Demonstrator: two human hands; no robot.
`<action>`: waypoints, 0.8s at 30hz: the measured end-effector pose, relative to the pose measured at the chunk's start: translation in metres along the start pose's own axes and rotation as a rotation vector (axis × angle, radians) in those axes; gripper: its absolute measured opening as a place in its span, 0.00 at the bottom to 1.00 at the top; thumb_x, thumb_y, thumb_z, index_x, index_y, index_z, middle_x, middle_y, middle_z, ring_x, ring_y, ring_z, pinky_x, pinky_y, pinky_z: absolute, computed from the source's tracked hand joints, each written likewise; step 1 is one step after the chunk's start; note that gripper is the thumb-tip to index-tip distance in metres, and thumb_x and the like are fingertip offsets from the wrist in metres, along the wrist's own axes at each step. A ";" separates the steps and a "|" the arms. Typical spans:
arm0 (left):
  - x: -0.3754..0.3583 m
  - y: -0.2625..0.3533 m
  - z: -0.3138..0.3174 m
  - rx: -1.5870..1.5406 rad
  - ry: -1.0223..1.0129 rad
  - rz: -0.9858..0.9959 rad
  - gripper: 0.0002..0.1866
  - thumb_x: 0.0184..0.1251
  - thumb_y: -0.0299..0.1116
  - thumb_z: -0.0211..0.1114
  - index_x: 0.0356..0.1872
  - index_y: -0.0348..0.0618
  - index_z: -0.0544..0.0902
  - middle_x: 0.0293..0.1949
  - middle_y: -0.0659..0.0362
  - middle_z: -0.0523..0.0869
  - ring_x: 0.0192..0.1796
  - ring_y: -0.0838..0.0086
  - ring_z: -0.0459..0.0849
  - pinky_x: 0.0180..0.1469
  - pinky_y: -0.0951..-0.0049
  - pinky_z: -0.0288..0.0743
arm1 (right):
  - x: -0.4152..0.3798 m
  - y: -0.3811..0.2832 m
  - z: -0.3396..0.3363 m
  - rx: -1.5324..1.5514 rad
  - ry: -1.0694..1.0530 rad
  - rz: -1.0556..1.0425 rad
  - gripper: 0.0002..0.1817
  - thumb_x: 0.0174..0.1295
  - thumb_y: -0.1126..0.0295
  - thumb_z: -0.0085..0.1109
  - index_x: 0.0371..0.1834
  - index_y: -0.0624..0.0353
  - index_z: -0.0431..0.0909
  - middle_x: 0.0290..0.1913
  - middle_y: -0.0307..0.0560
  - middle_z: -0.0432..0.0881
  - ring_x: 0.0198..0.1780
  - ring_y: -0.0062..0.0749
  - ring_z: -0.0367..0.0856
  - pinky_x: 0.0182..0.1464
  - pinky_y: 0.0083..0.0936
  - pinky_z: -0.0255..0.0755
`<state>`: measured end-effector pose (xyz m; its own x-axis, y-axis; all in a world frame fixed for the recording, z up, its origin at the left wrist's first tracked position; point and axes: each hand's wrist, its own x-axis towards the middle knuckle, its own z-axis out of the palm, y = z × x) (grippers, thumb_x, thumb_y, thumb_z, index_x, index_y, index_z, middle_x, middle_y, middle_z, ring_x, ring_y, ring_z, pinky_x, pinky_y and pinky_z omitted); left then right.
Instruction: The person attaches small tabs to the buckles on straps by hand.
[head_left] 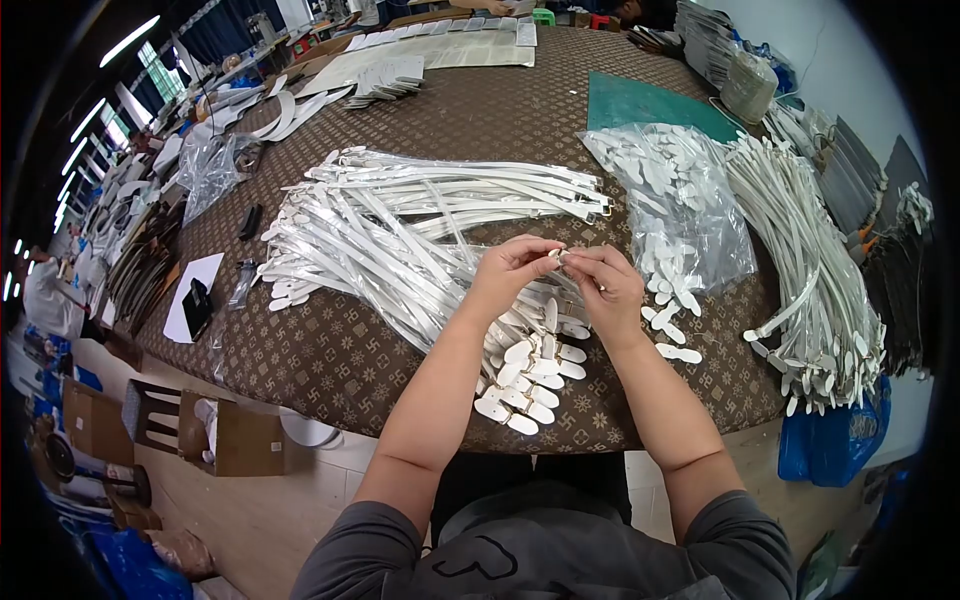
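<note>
Both hands meet above the near end of a pile of long white straps [370,240] on the brown patterned cloth. My left hand [515,272] pinches a small piece with a metallic look, its exact shape too small to tell. From the other side my right hand [607,285] holds the same piece between thumb and fingertips. Below the hands lie strap ends with white rounded tabs [530,380] and gold-coloured buckles. To the right, a clear plastic bag [690,190] holds white tabs, and a few loose white tabs [678,353] lie in front of it.
A second bundle of white straps [800,260] hangs near the table's right edge. Behind the bag lies a green mat [655,105]. A black phone-like object [197,308] rests on white paper at the left. Far back are flat white pieces [390,78] and people.
</note>
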<state>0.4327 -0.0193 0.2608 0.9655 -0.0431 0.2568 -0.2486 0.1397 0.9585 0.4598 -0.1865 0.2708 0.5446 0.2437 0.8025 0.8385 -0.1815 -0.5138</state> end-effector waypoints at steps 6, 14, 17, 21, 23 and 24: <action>0.001 -0.004 0.000 -0.064 -0.045 -0.050 0.12 0.62 0.23 0.62 0.47 0.36 0.79 0.45 0.60 0.81 0.47 0.79 0.78 0.51 0.79 0.73 | -0.002 -0.005 0.004 0.024 0.007 0.050 0.07 0.47 0.83 0.64 0.30 0.62 0.82 0.33 0.44 0.81 0.35 0.30 0.81 0.34 0.21 0.77; -0.002 0.005 0.008 -0.146 0.043 0.042 0.15 0.60 0.22 0.63 0.49 0.35 0.78 0.45 0.60 0.79 0.47 0.78 0.77 0.51 0.78 0.72 | -0.001 0.008 0.005 0.065 0.043 0.246 0.10 0.52 0.79 0.64 0.38 0.62 0.80 0.31 0.40 0.80 0.28 0.21 0.77 0.32 0.15 0.72; 0.001 -0.003 0.005 -0.029 0.032 0.140 0.14 0.59 0.23 0.64 0.47 0.34 0.78 0.45 0.59 0.78 0.46 0.78 0.77 0.50 0.78 0.72 | -0.001 0.017 -0.003 0.574 -0.126 0.717 0.08 0.57 0.77 0.61 0.40 0.63 0.78 0.31 0.38 0.79 0.27 0.16 0.73 0.32 0.12 0.69; 0.000 -0.003 0.006 0.100 -0.007 0.177 0.13 0.59 0.24 0.65 0.45 0.34 0.80 0.44 0.59 0.78 0.45 0.78 0.76 0.49 0.78 0.71 | 0.001 0.014 -0.006 0.551 -0.177 0.744 0.07 0.60 0.77 0.58 0.41 0.64 0.74 0.31 0.37 0.78 0.29 0.17 0.73 0.32 0.12 0.68; -0.001 0.002 0.006 0.135 -0.022 0.175 0.12 0.59 0.24 0.65 0.44 0.34 0.81 0.44 0.59 0.78 0.45 0.78 0.76 0.48 0.78 0.71 | -0.001 0.015 -0.002 0.582 -0.169 0.729 0.07 0.60 0.77 0.57 0.40 0.64 0.74 0.31 0.37 0.77 0.29 0.17 0.73 0.32 0.13 0.68; -0.002 0.005 0.006 0.157 -0.016 0.152 0.11 0.58 0.24 0.65 0.43 0.34 0.81 0.44 0.59 0.78 0.45 0.78 0.76 0.48 0.78 0.71 | -0.002 0.016 -0.001 0.613 -0.160 0.715 0.06 0.61 0.77 0.57 0.40 0.64 0.73 0.31 0.37 0.77 0.29 0.18 0.73 0.32 0.13 0.68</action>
<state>0.4291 -0.0242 0.2662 0.9150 -0.0496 0.4004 -0.4013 -0.0100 0.9159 0.4723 -0.1906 0.2608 0.8904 0.4040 0.2095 0.1465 0.1815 -0.9724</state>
